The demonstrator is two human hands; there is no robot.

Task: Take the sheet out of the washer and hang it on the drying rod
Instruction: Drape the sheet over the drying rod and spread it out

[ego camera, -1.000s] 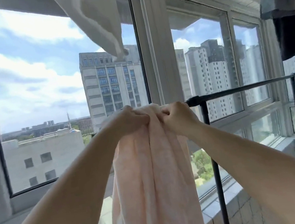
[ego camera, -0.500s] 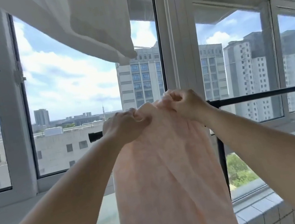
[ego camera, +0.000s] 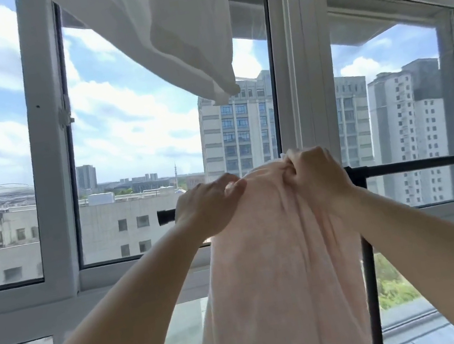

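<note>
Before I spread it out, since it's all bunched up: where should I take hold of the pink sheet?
Grip the pink sheet at its gathered top fold over the drying rod, from the near side, one hand at each edge, roughly where the left hand and right hand already pinch it; below, it hangs loose.

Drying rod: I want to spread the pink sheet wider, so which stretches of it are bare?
The drying rod is bare from the right hand rightwards. Left of the left hand only its short end shows. Between the hands, the bunched sheet crowds it.
</note>
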